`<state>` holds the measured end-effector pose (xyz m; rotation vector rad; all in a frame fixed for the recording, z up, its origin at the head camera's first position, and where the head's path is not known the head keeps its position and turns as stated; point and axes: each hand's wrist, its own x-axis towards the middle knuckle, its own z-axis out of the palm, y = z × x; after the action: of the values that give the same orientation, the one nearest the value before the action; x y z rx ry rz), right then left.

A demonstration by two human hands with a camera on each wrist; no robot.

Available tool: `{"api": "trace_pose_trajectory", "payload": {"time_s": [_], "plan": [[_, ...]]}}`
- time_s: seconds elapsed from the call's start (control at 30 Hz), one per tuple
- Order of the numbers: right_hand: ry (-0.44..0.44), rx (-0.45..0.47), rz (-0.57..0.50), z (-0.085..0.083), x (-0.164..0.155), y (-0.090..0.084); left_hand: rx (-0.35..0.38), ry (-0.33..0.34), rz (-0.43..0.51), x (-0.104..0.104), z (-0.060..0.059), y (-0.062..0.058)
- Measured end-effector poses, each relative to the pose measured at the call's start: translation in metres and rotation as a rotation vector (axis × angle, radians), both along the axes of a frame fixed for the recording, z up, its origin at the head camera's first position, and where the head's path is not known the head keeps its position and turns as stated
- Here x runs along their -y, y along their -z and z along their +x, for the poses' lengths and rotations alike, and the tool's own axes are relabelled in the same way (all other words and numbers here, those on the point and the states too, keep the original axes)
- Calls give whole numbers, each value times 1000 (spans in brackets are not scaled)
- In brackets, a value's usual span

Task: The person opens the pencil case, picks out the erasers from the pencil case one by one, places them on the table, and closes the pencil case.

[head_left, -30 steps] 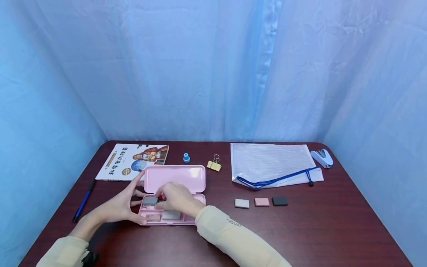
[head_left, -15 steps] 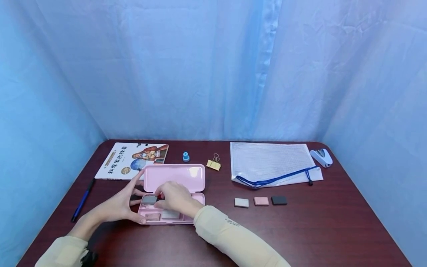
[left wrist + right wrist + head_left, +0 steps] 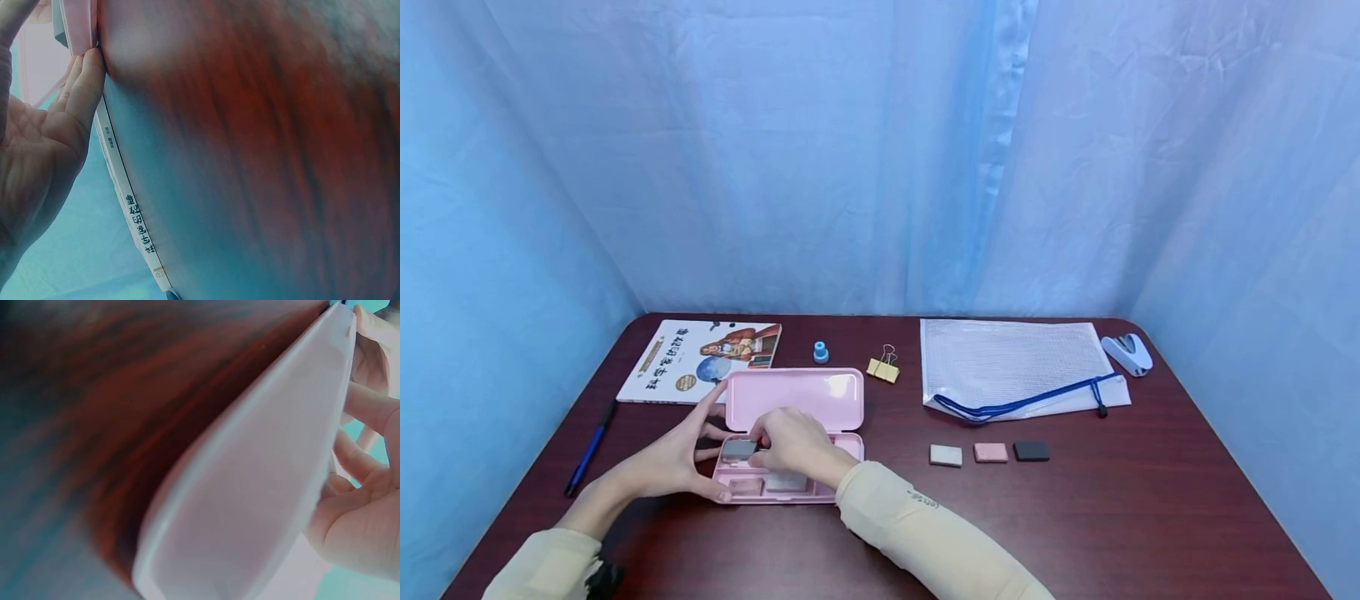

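Both hands meet at the open pink pencil case (image 3: 790,433) near the tabletop's (image 3: 1075,517) seven o'clock edge. Left hand (image 3: 673,454) lies with fingers fairly straight against the case's nine o'clock end, thumb along its near corner and index fingertip up at the lid corner, apparently bracing the case so it does not slide; the left wrist view shows the fingertips (image 3: 87,81) touching the pink edge. Right hand (image 3: 793,442) is curled over the tray, pinching a grey eraser (image 3: 739,450) above the tray's far-left compartment; I cannot tell whether the eraser is seated or held just clear. Two more blocks, one pinkish (image 3: 745,486) and one pale (image 3: 786,482), sit in the near compartments. The lid stands folded back toward twelve o'clock, keeping the tray free for access

At three o'clock from the case three loose erasers (image 3: 990,452) lie in a row, white, pink, black. Farther back are a mesh zip pouch (image 3: 1015,367), a binder clip (image 3: 883,367), a small blue cap (image 3: 821,353), a book (image 3: 703,358), a pen (image 3: 589,450) and a stapler-like tool (image 3: 1127,353)
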<state>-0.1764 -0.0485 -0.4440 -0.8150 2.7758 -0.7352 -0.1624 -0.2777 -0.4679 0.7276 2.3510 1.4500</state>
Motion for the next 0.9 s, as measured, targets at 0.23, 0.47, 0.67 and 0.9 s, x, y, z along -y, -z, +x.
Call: {"api": "trace_pose_trajectory", "payload": {"time_s": [0.23,0.47,0.67,0.9], "plan": [[12,59,-37,-1,-1,-3,-7,1,-6,0,0,0],[10,84,-78,1,-4,-5,2,-12,-14,0,0,0],[-34,88,-148,3,-20,-16,24,-25,-16,0,1,-1],[-144,107,-285,11,-58,-32,30,-29,-33,0,1,-1]]}}
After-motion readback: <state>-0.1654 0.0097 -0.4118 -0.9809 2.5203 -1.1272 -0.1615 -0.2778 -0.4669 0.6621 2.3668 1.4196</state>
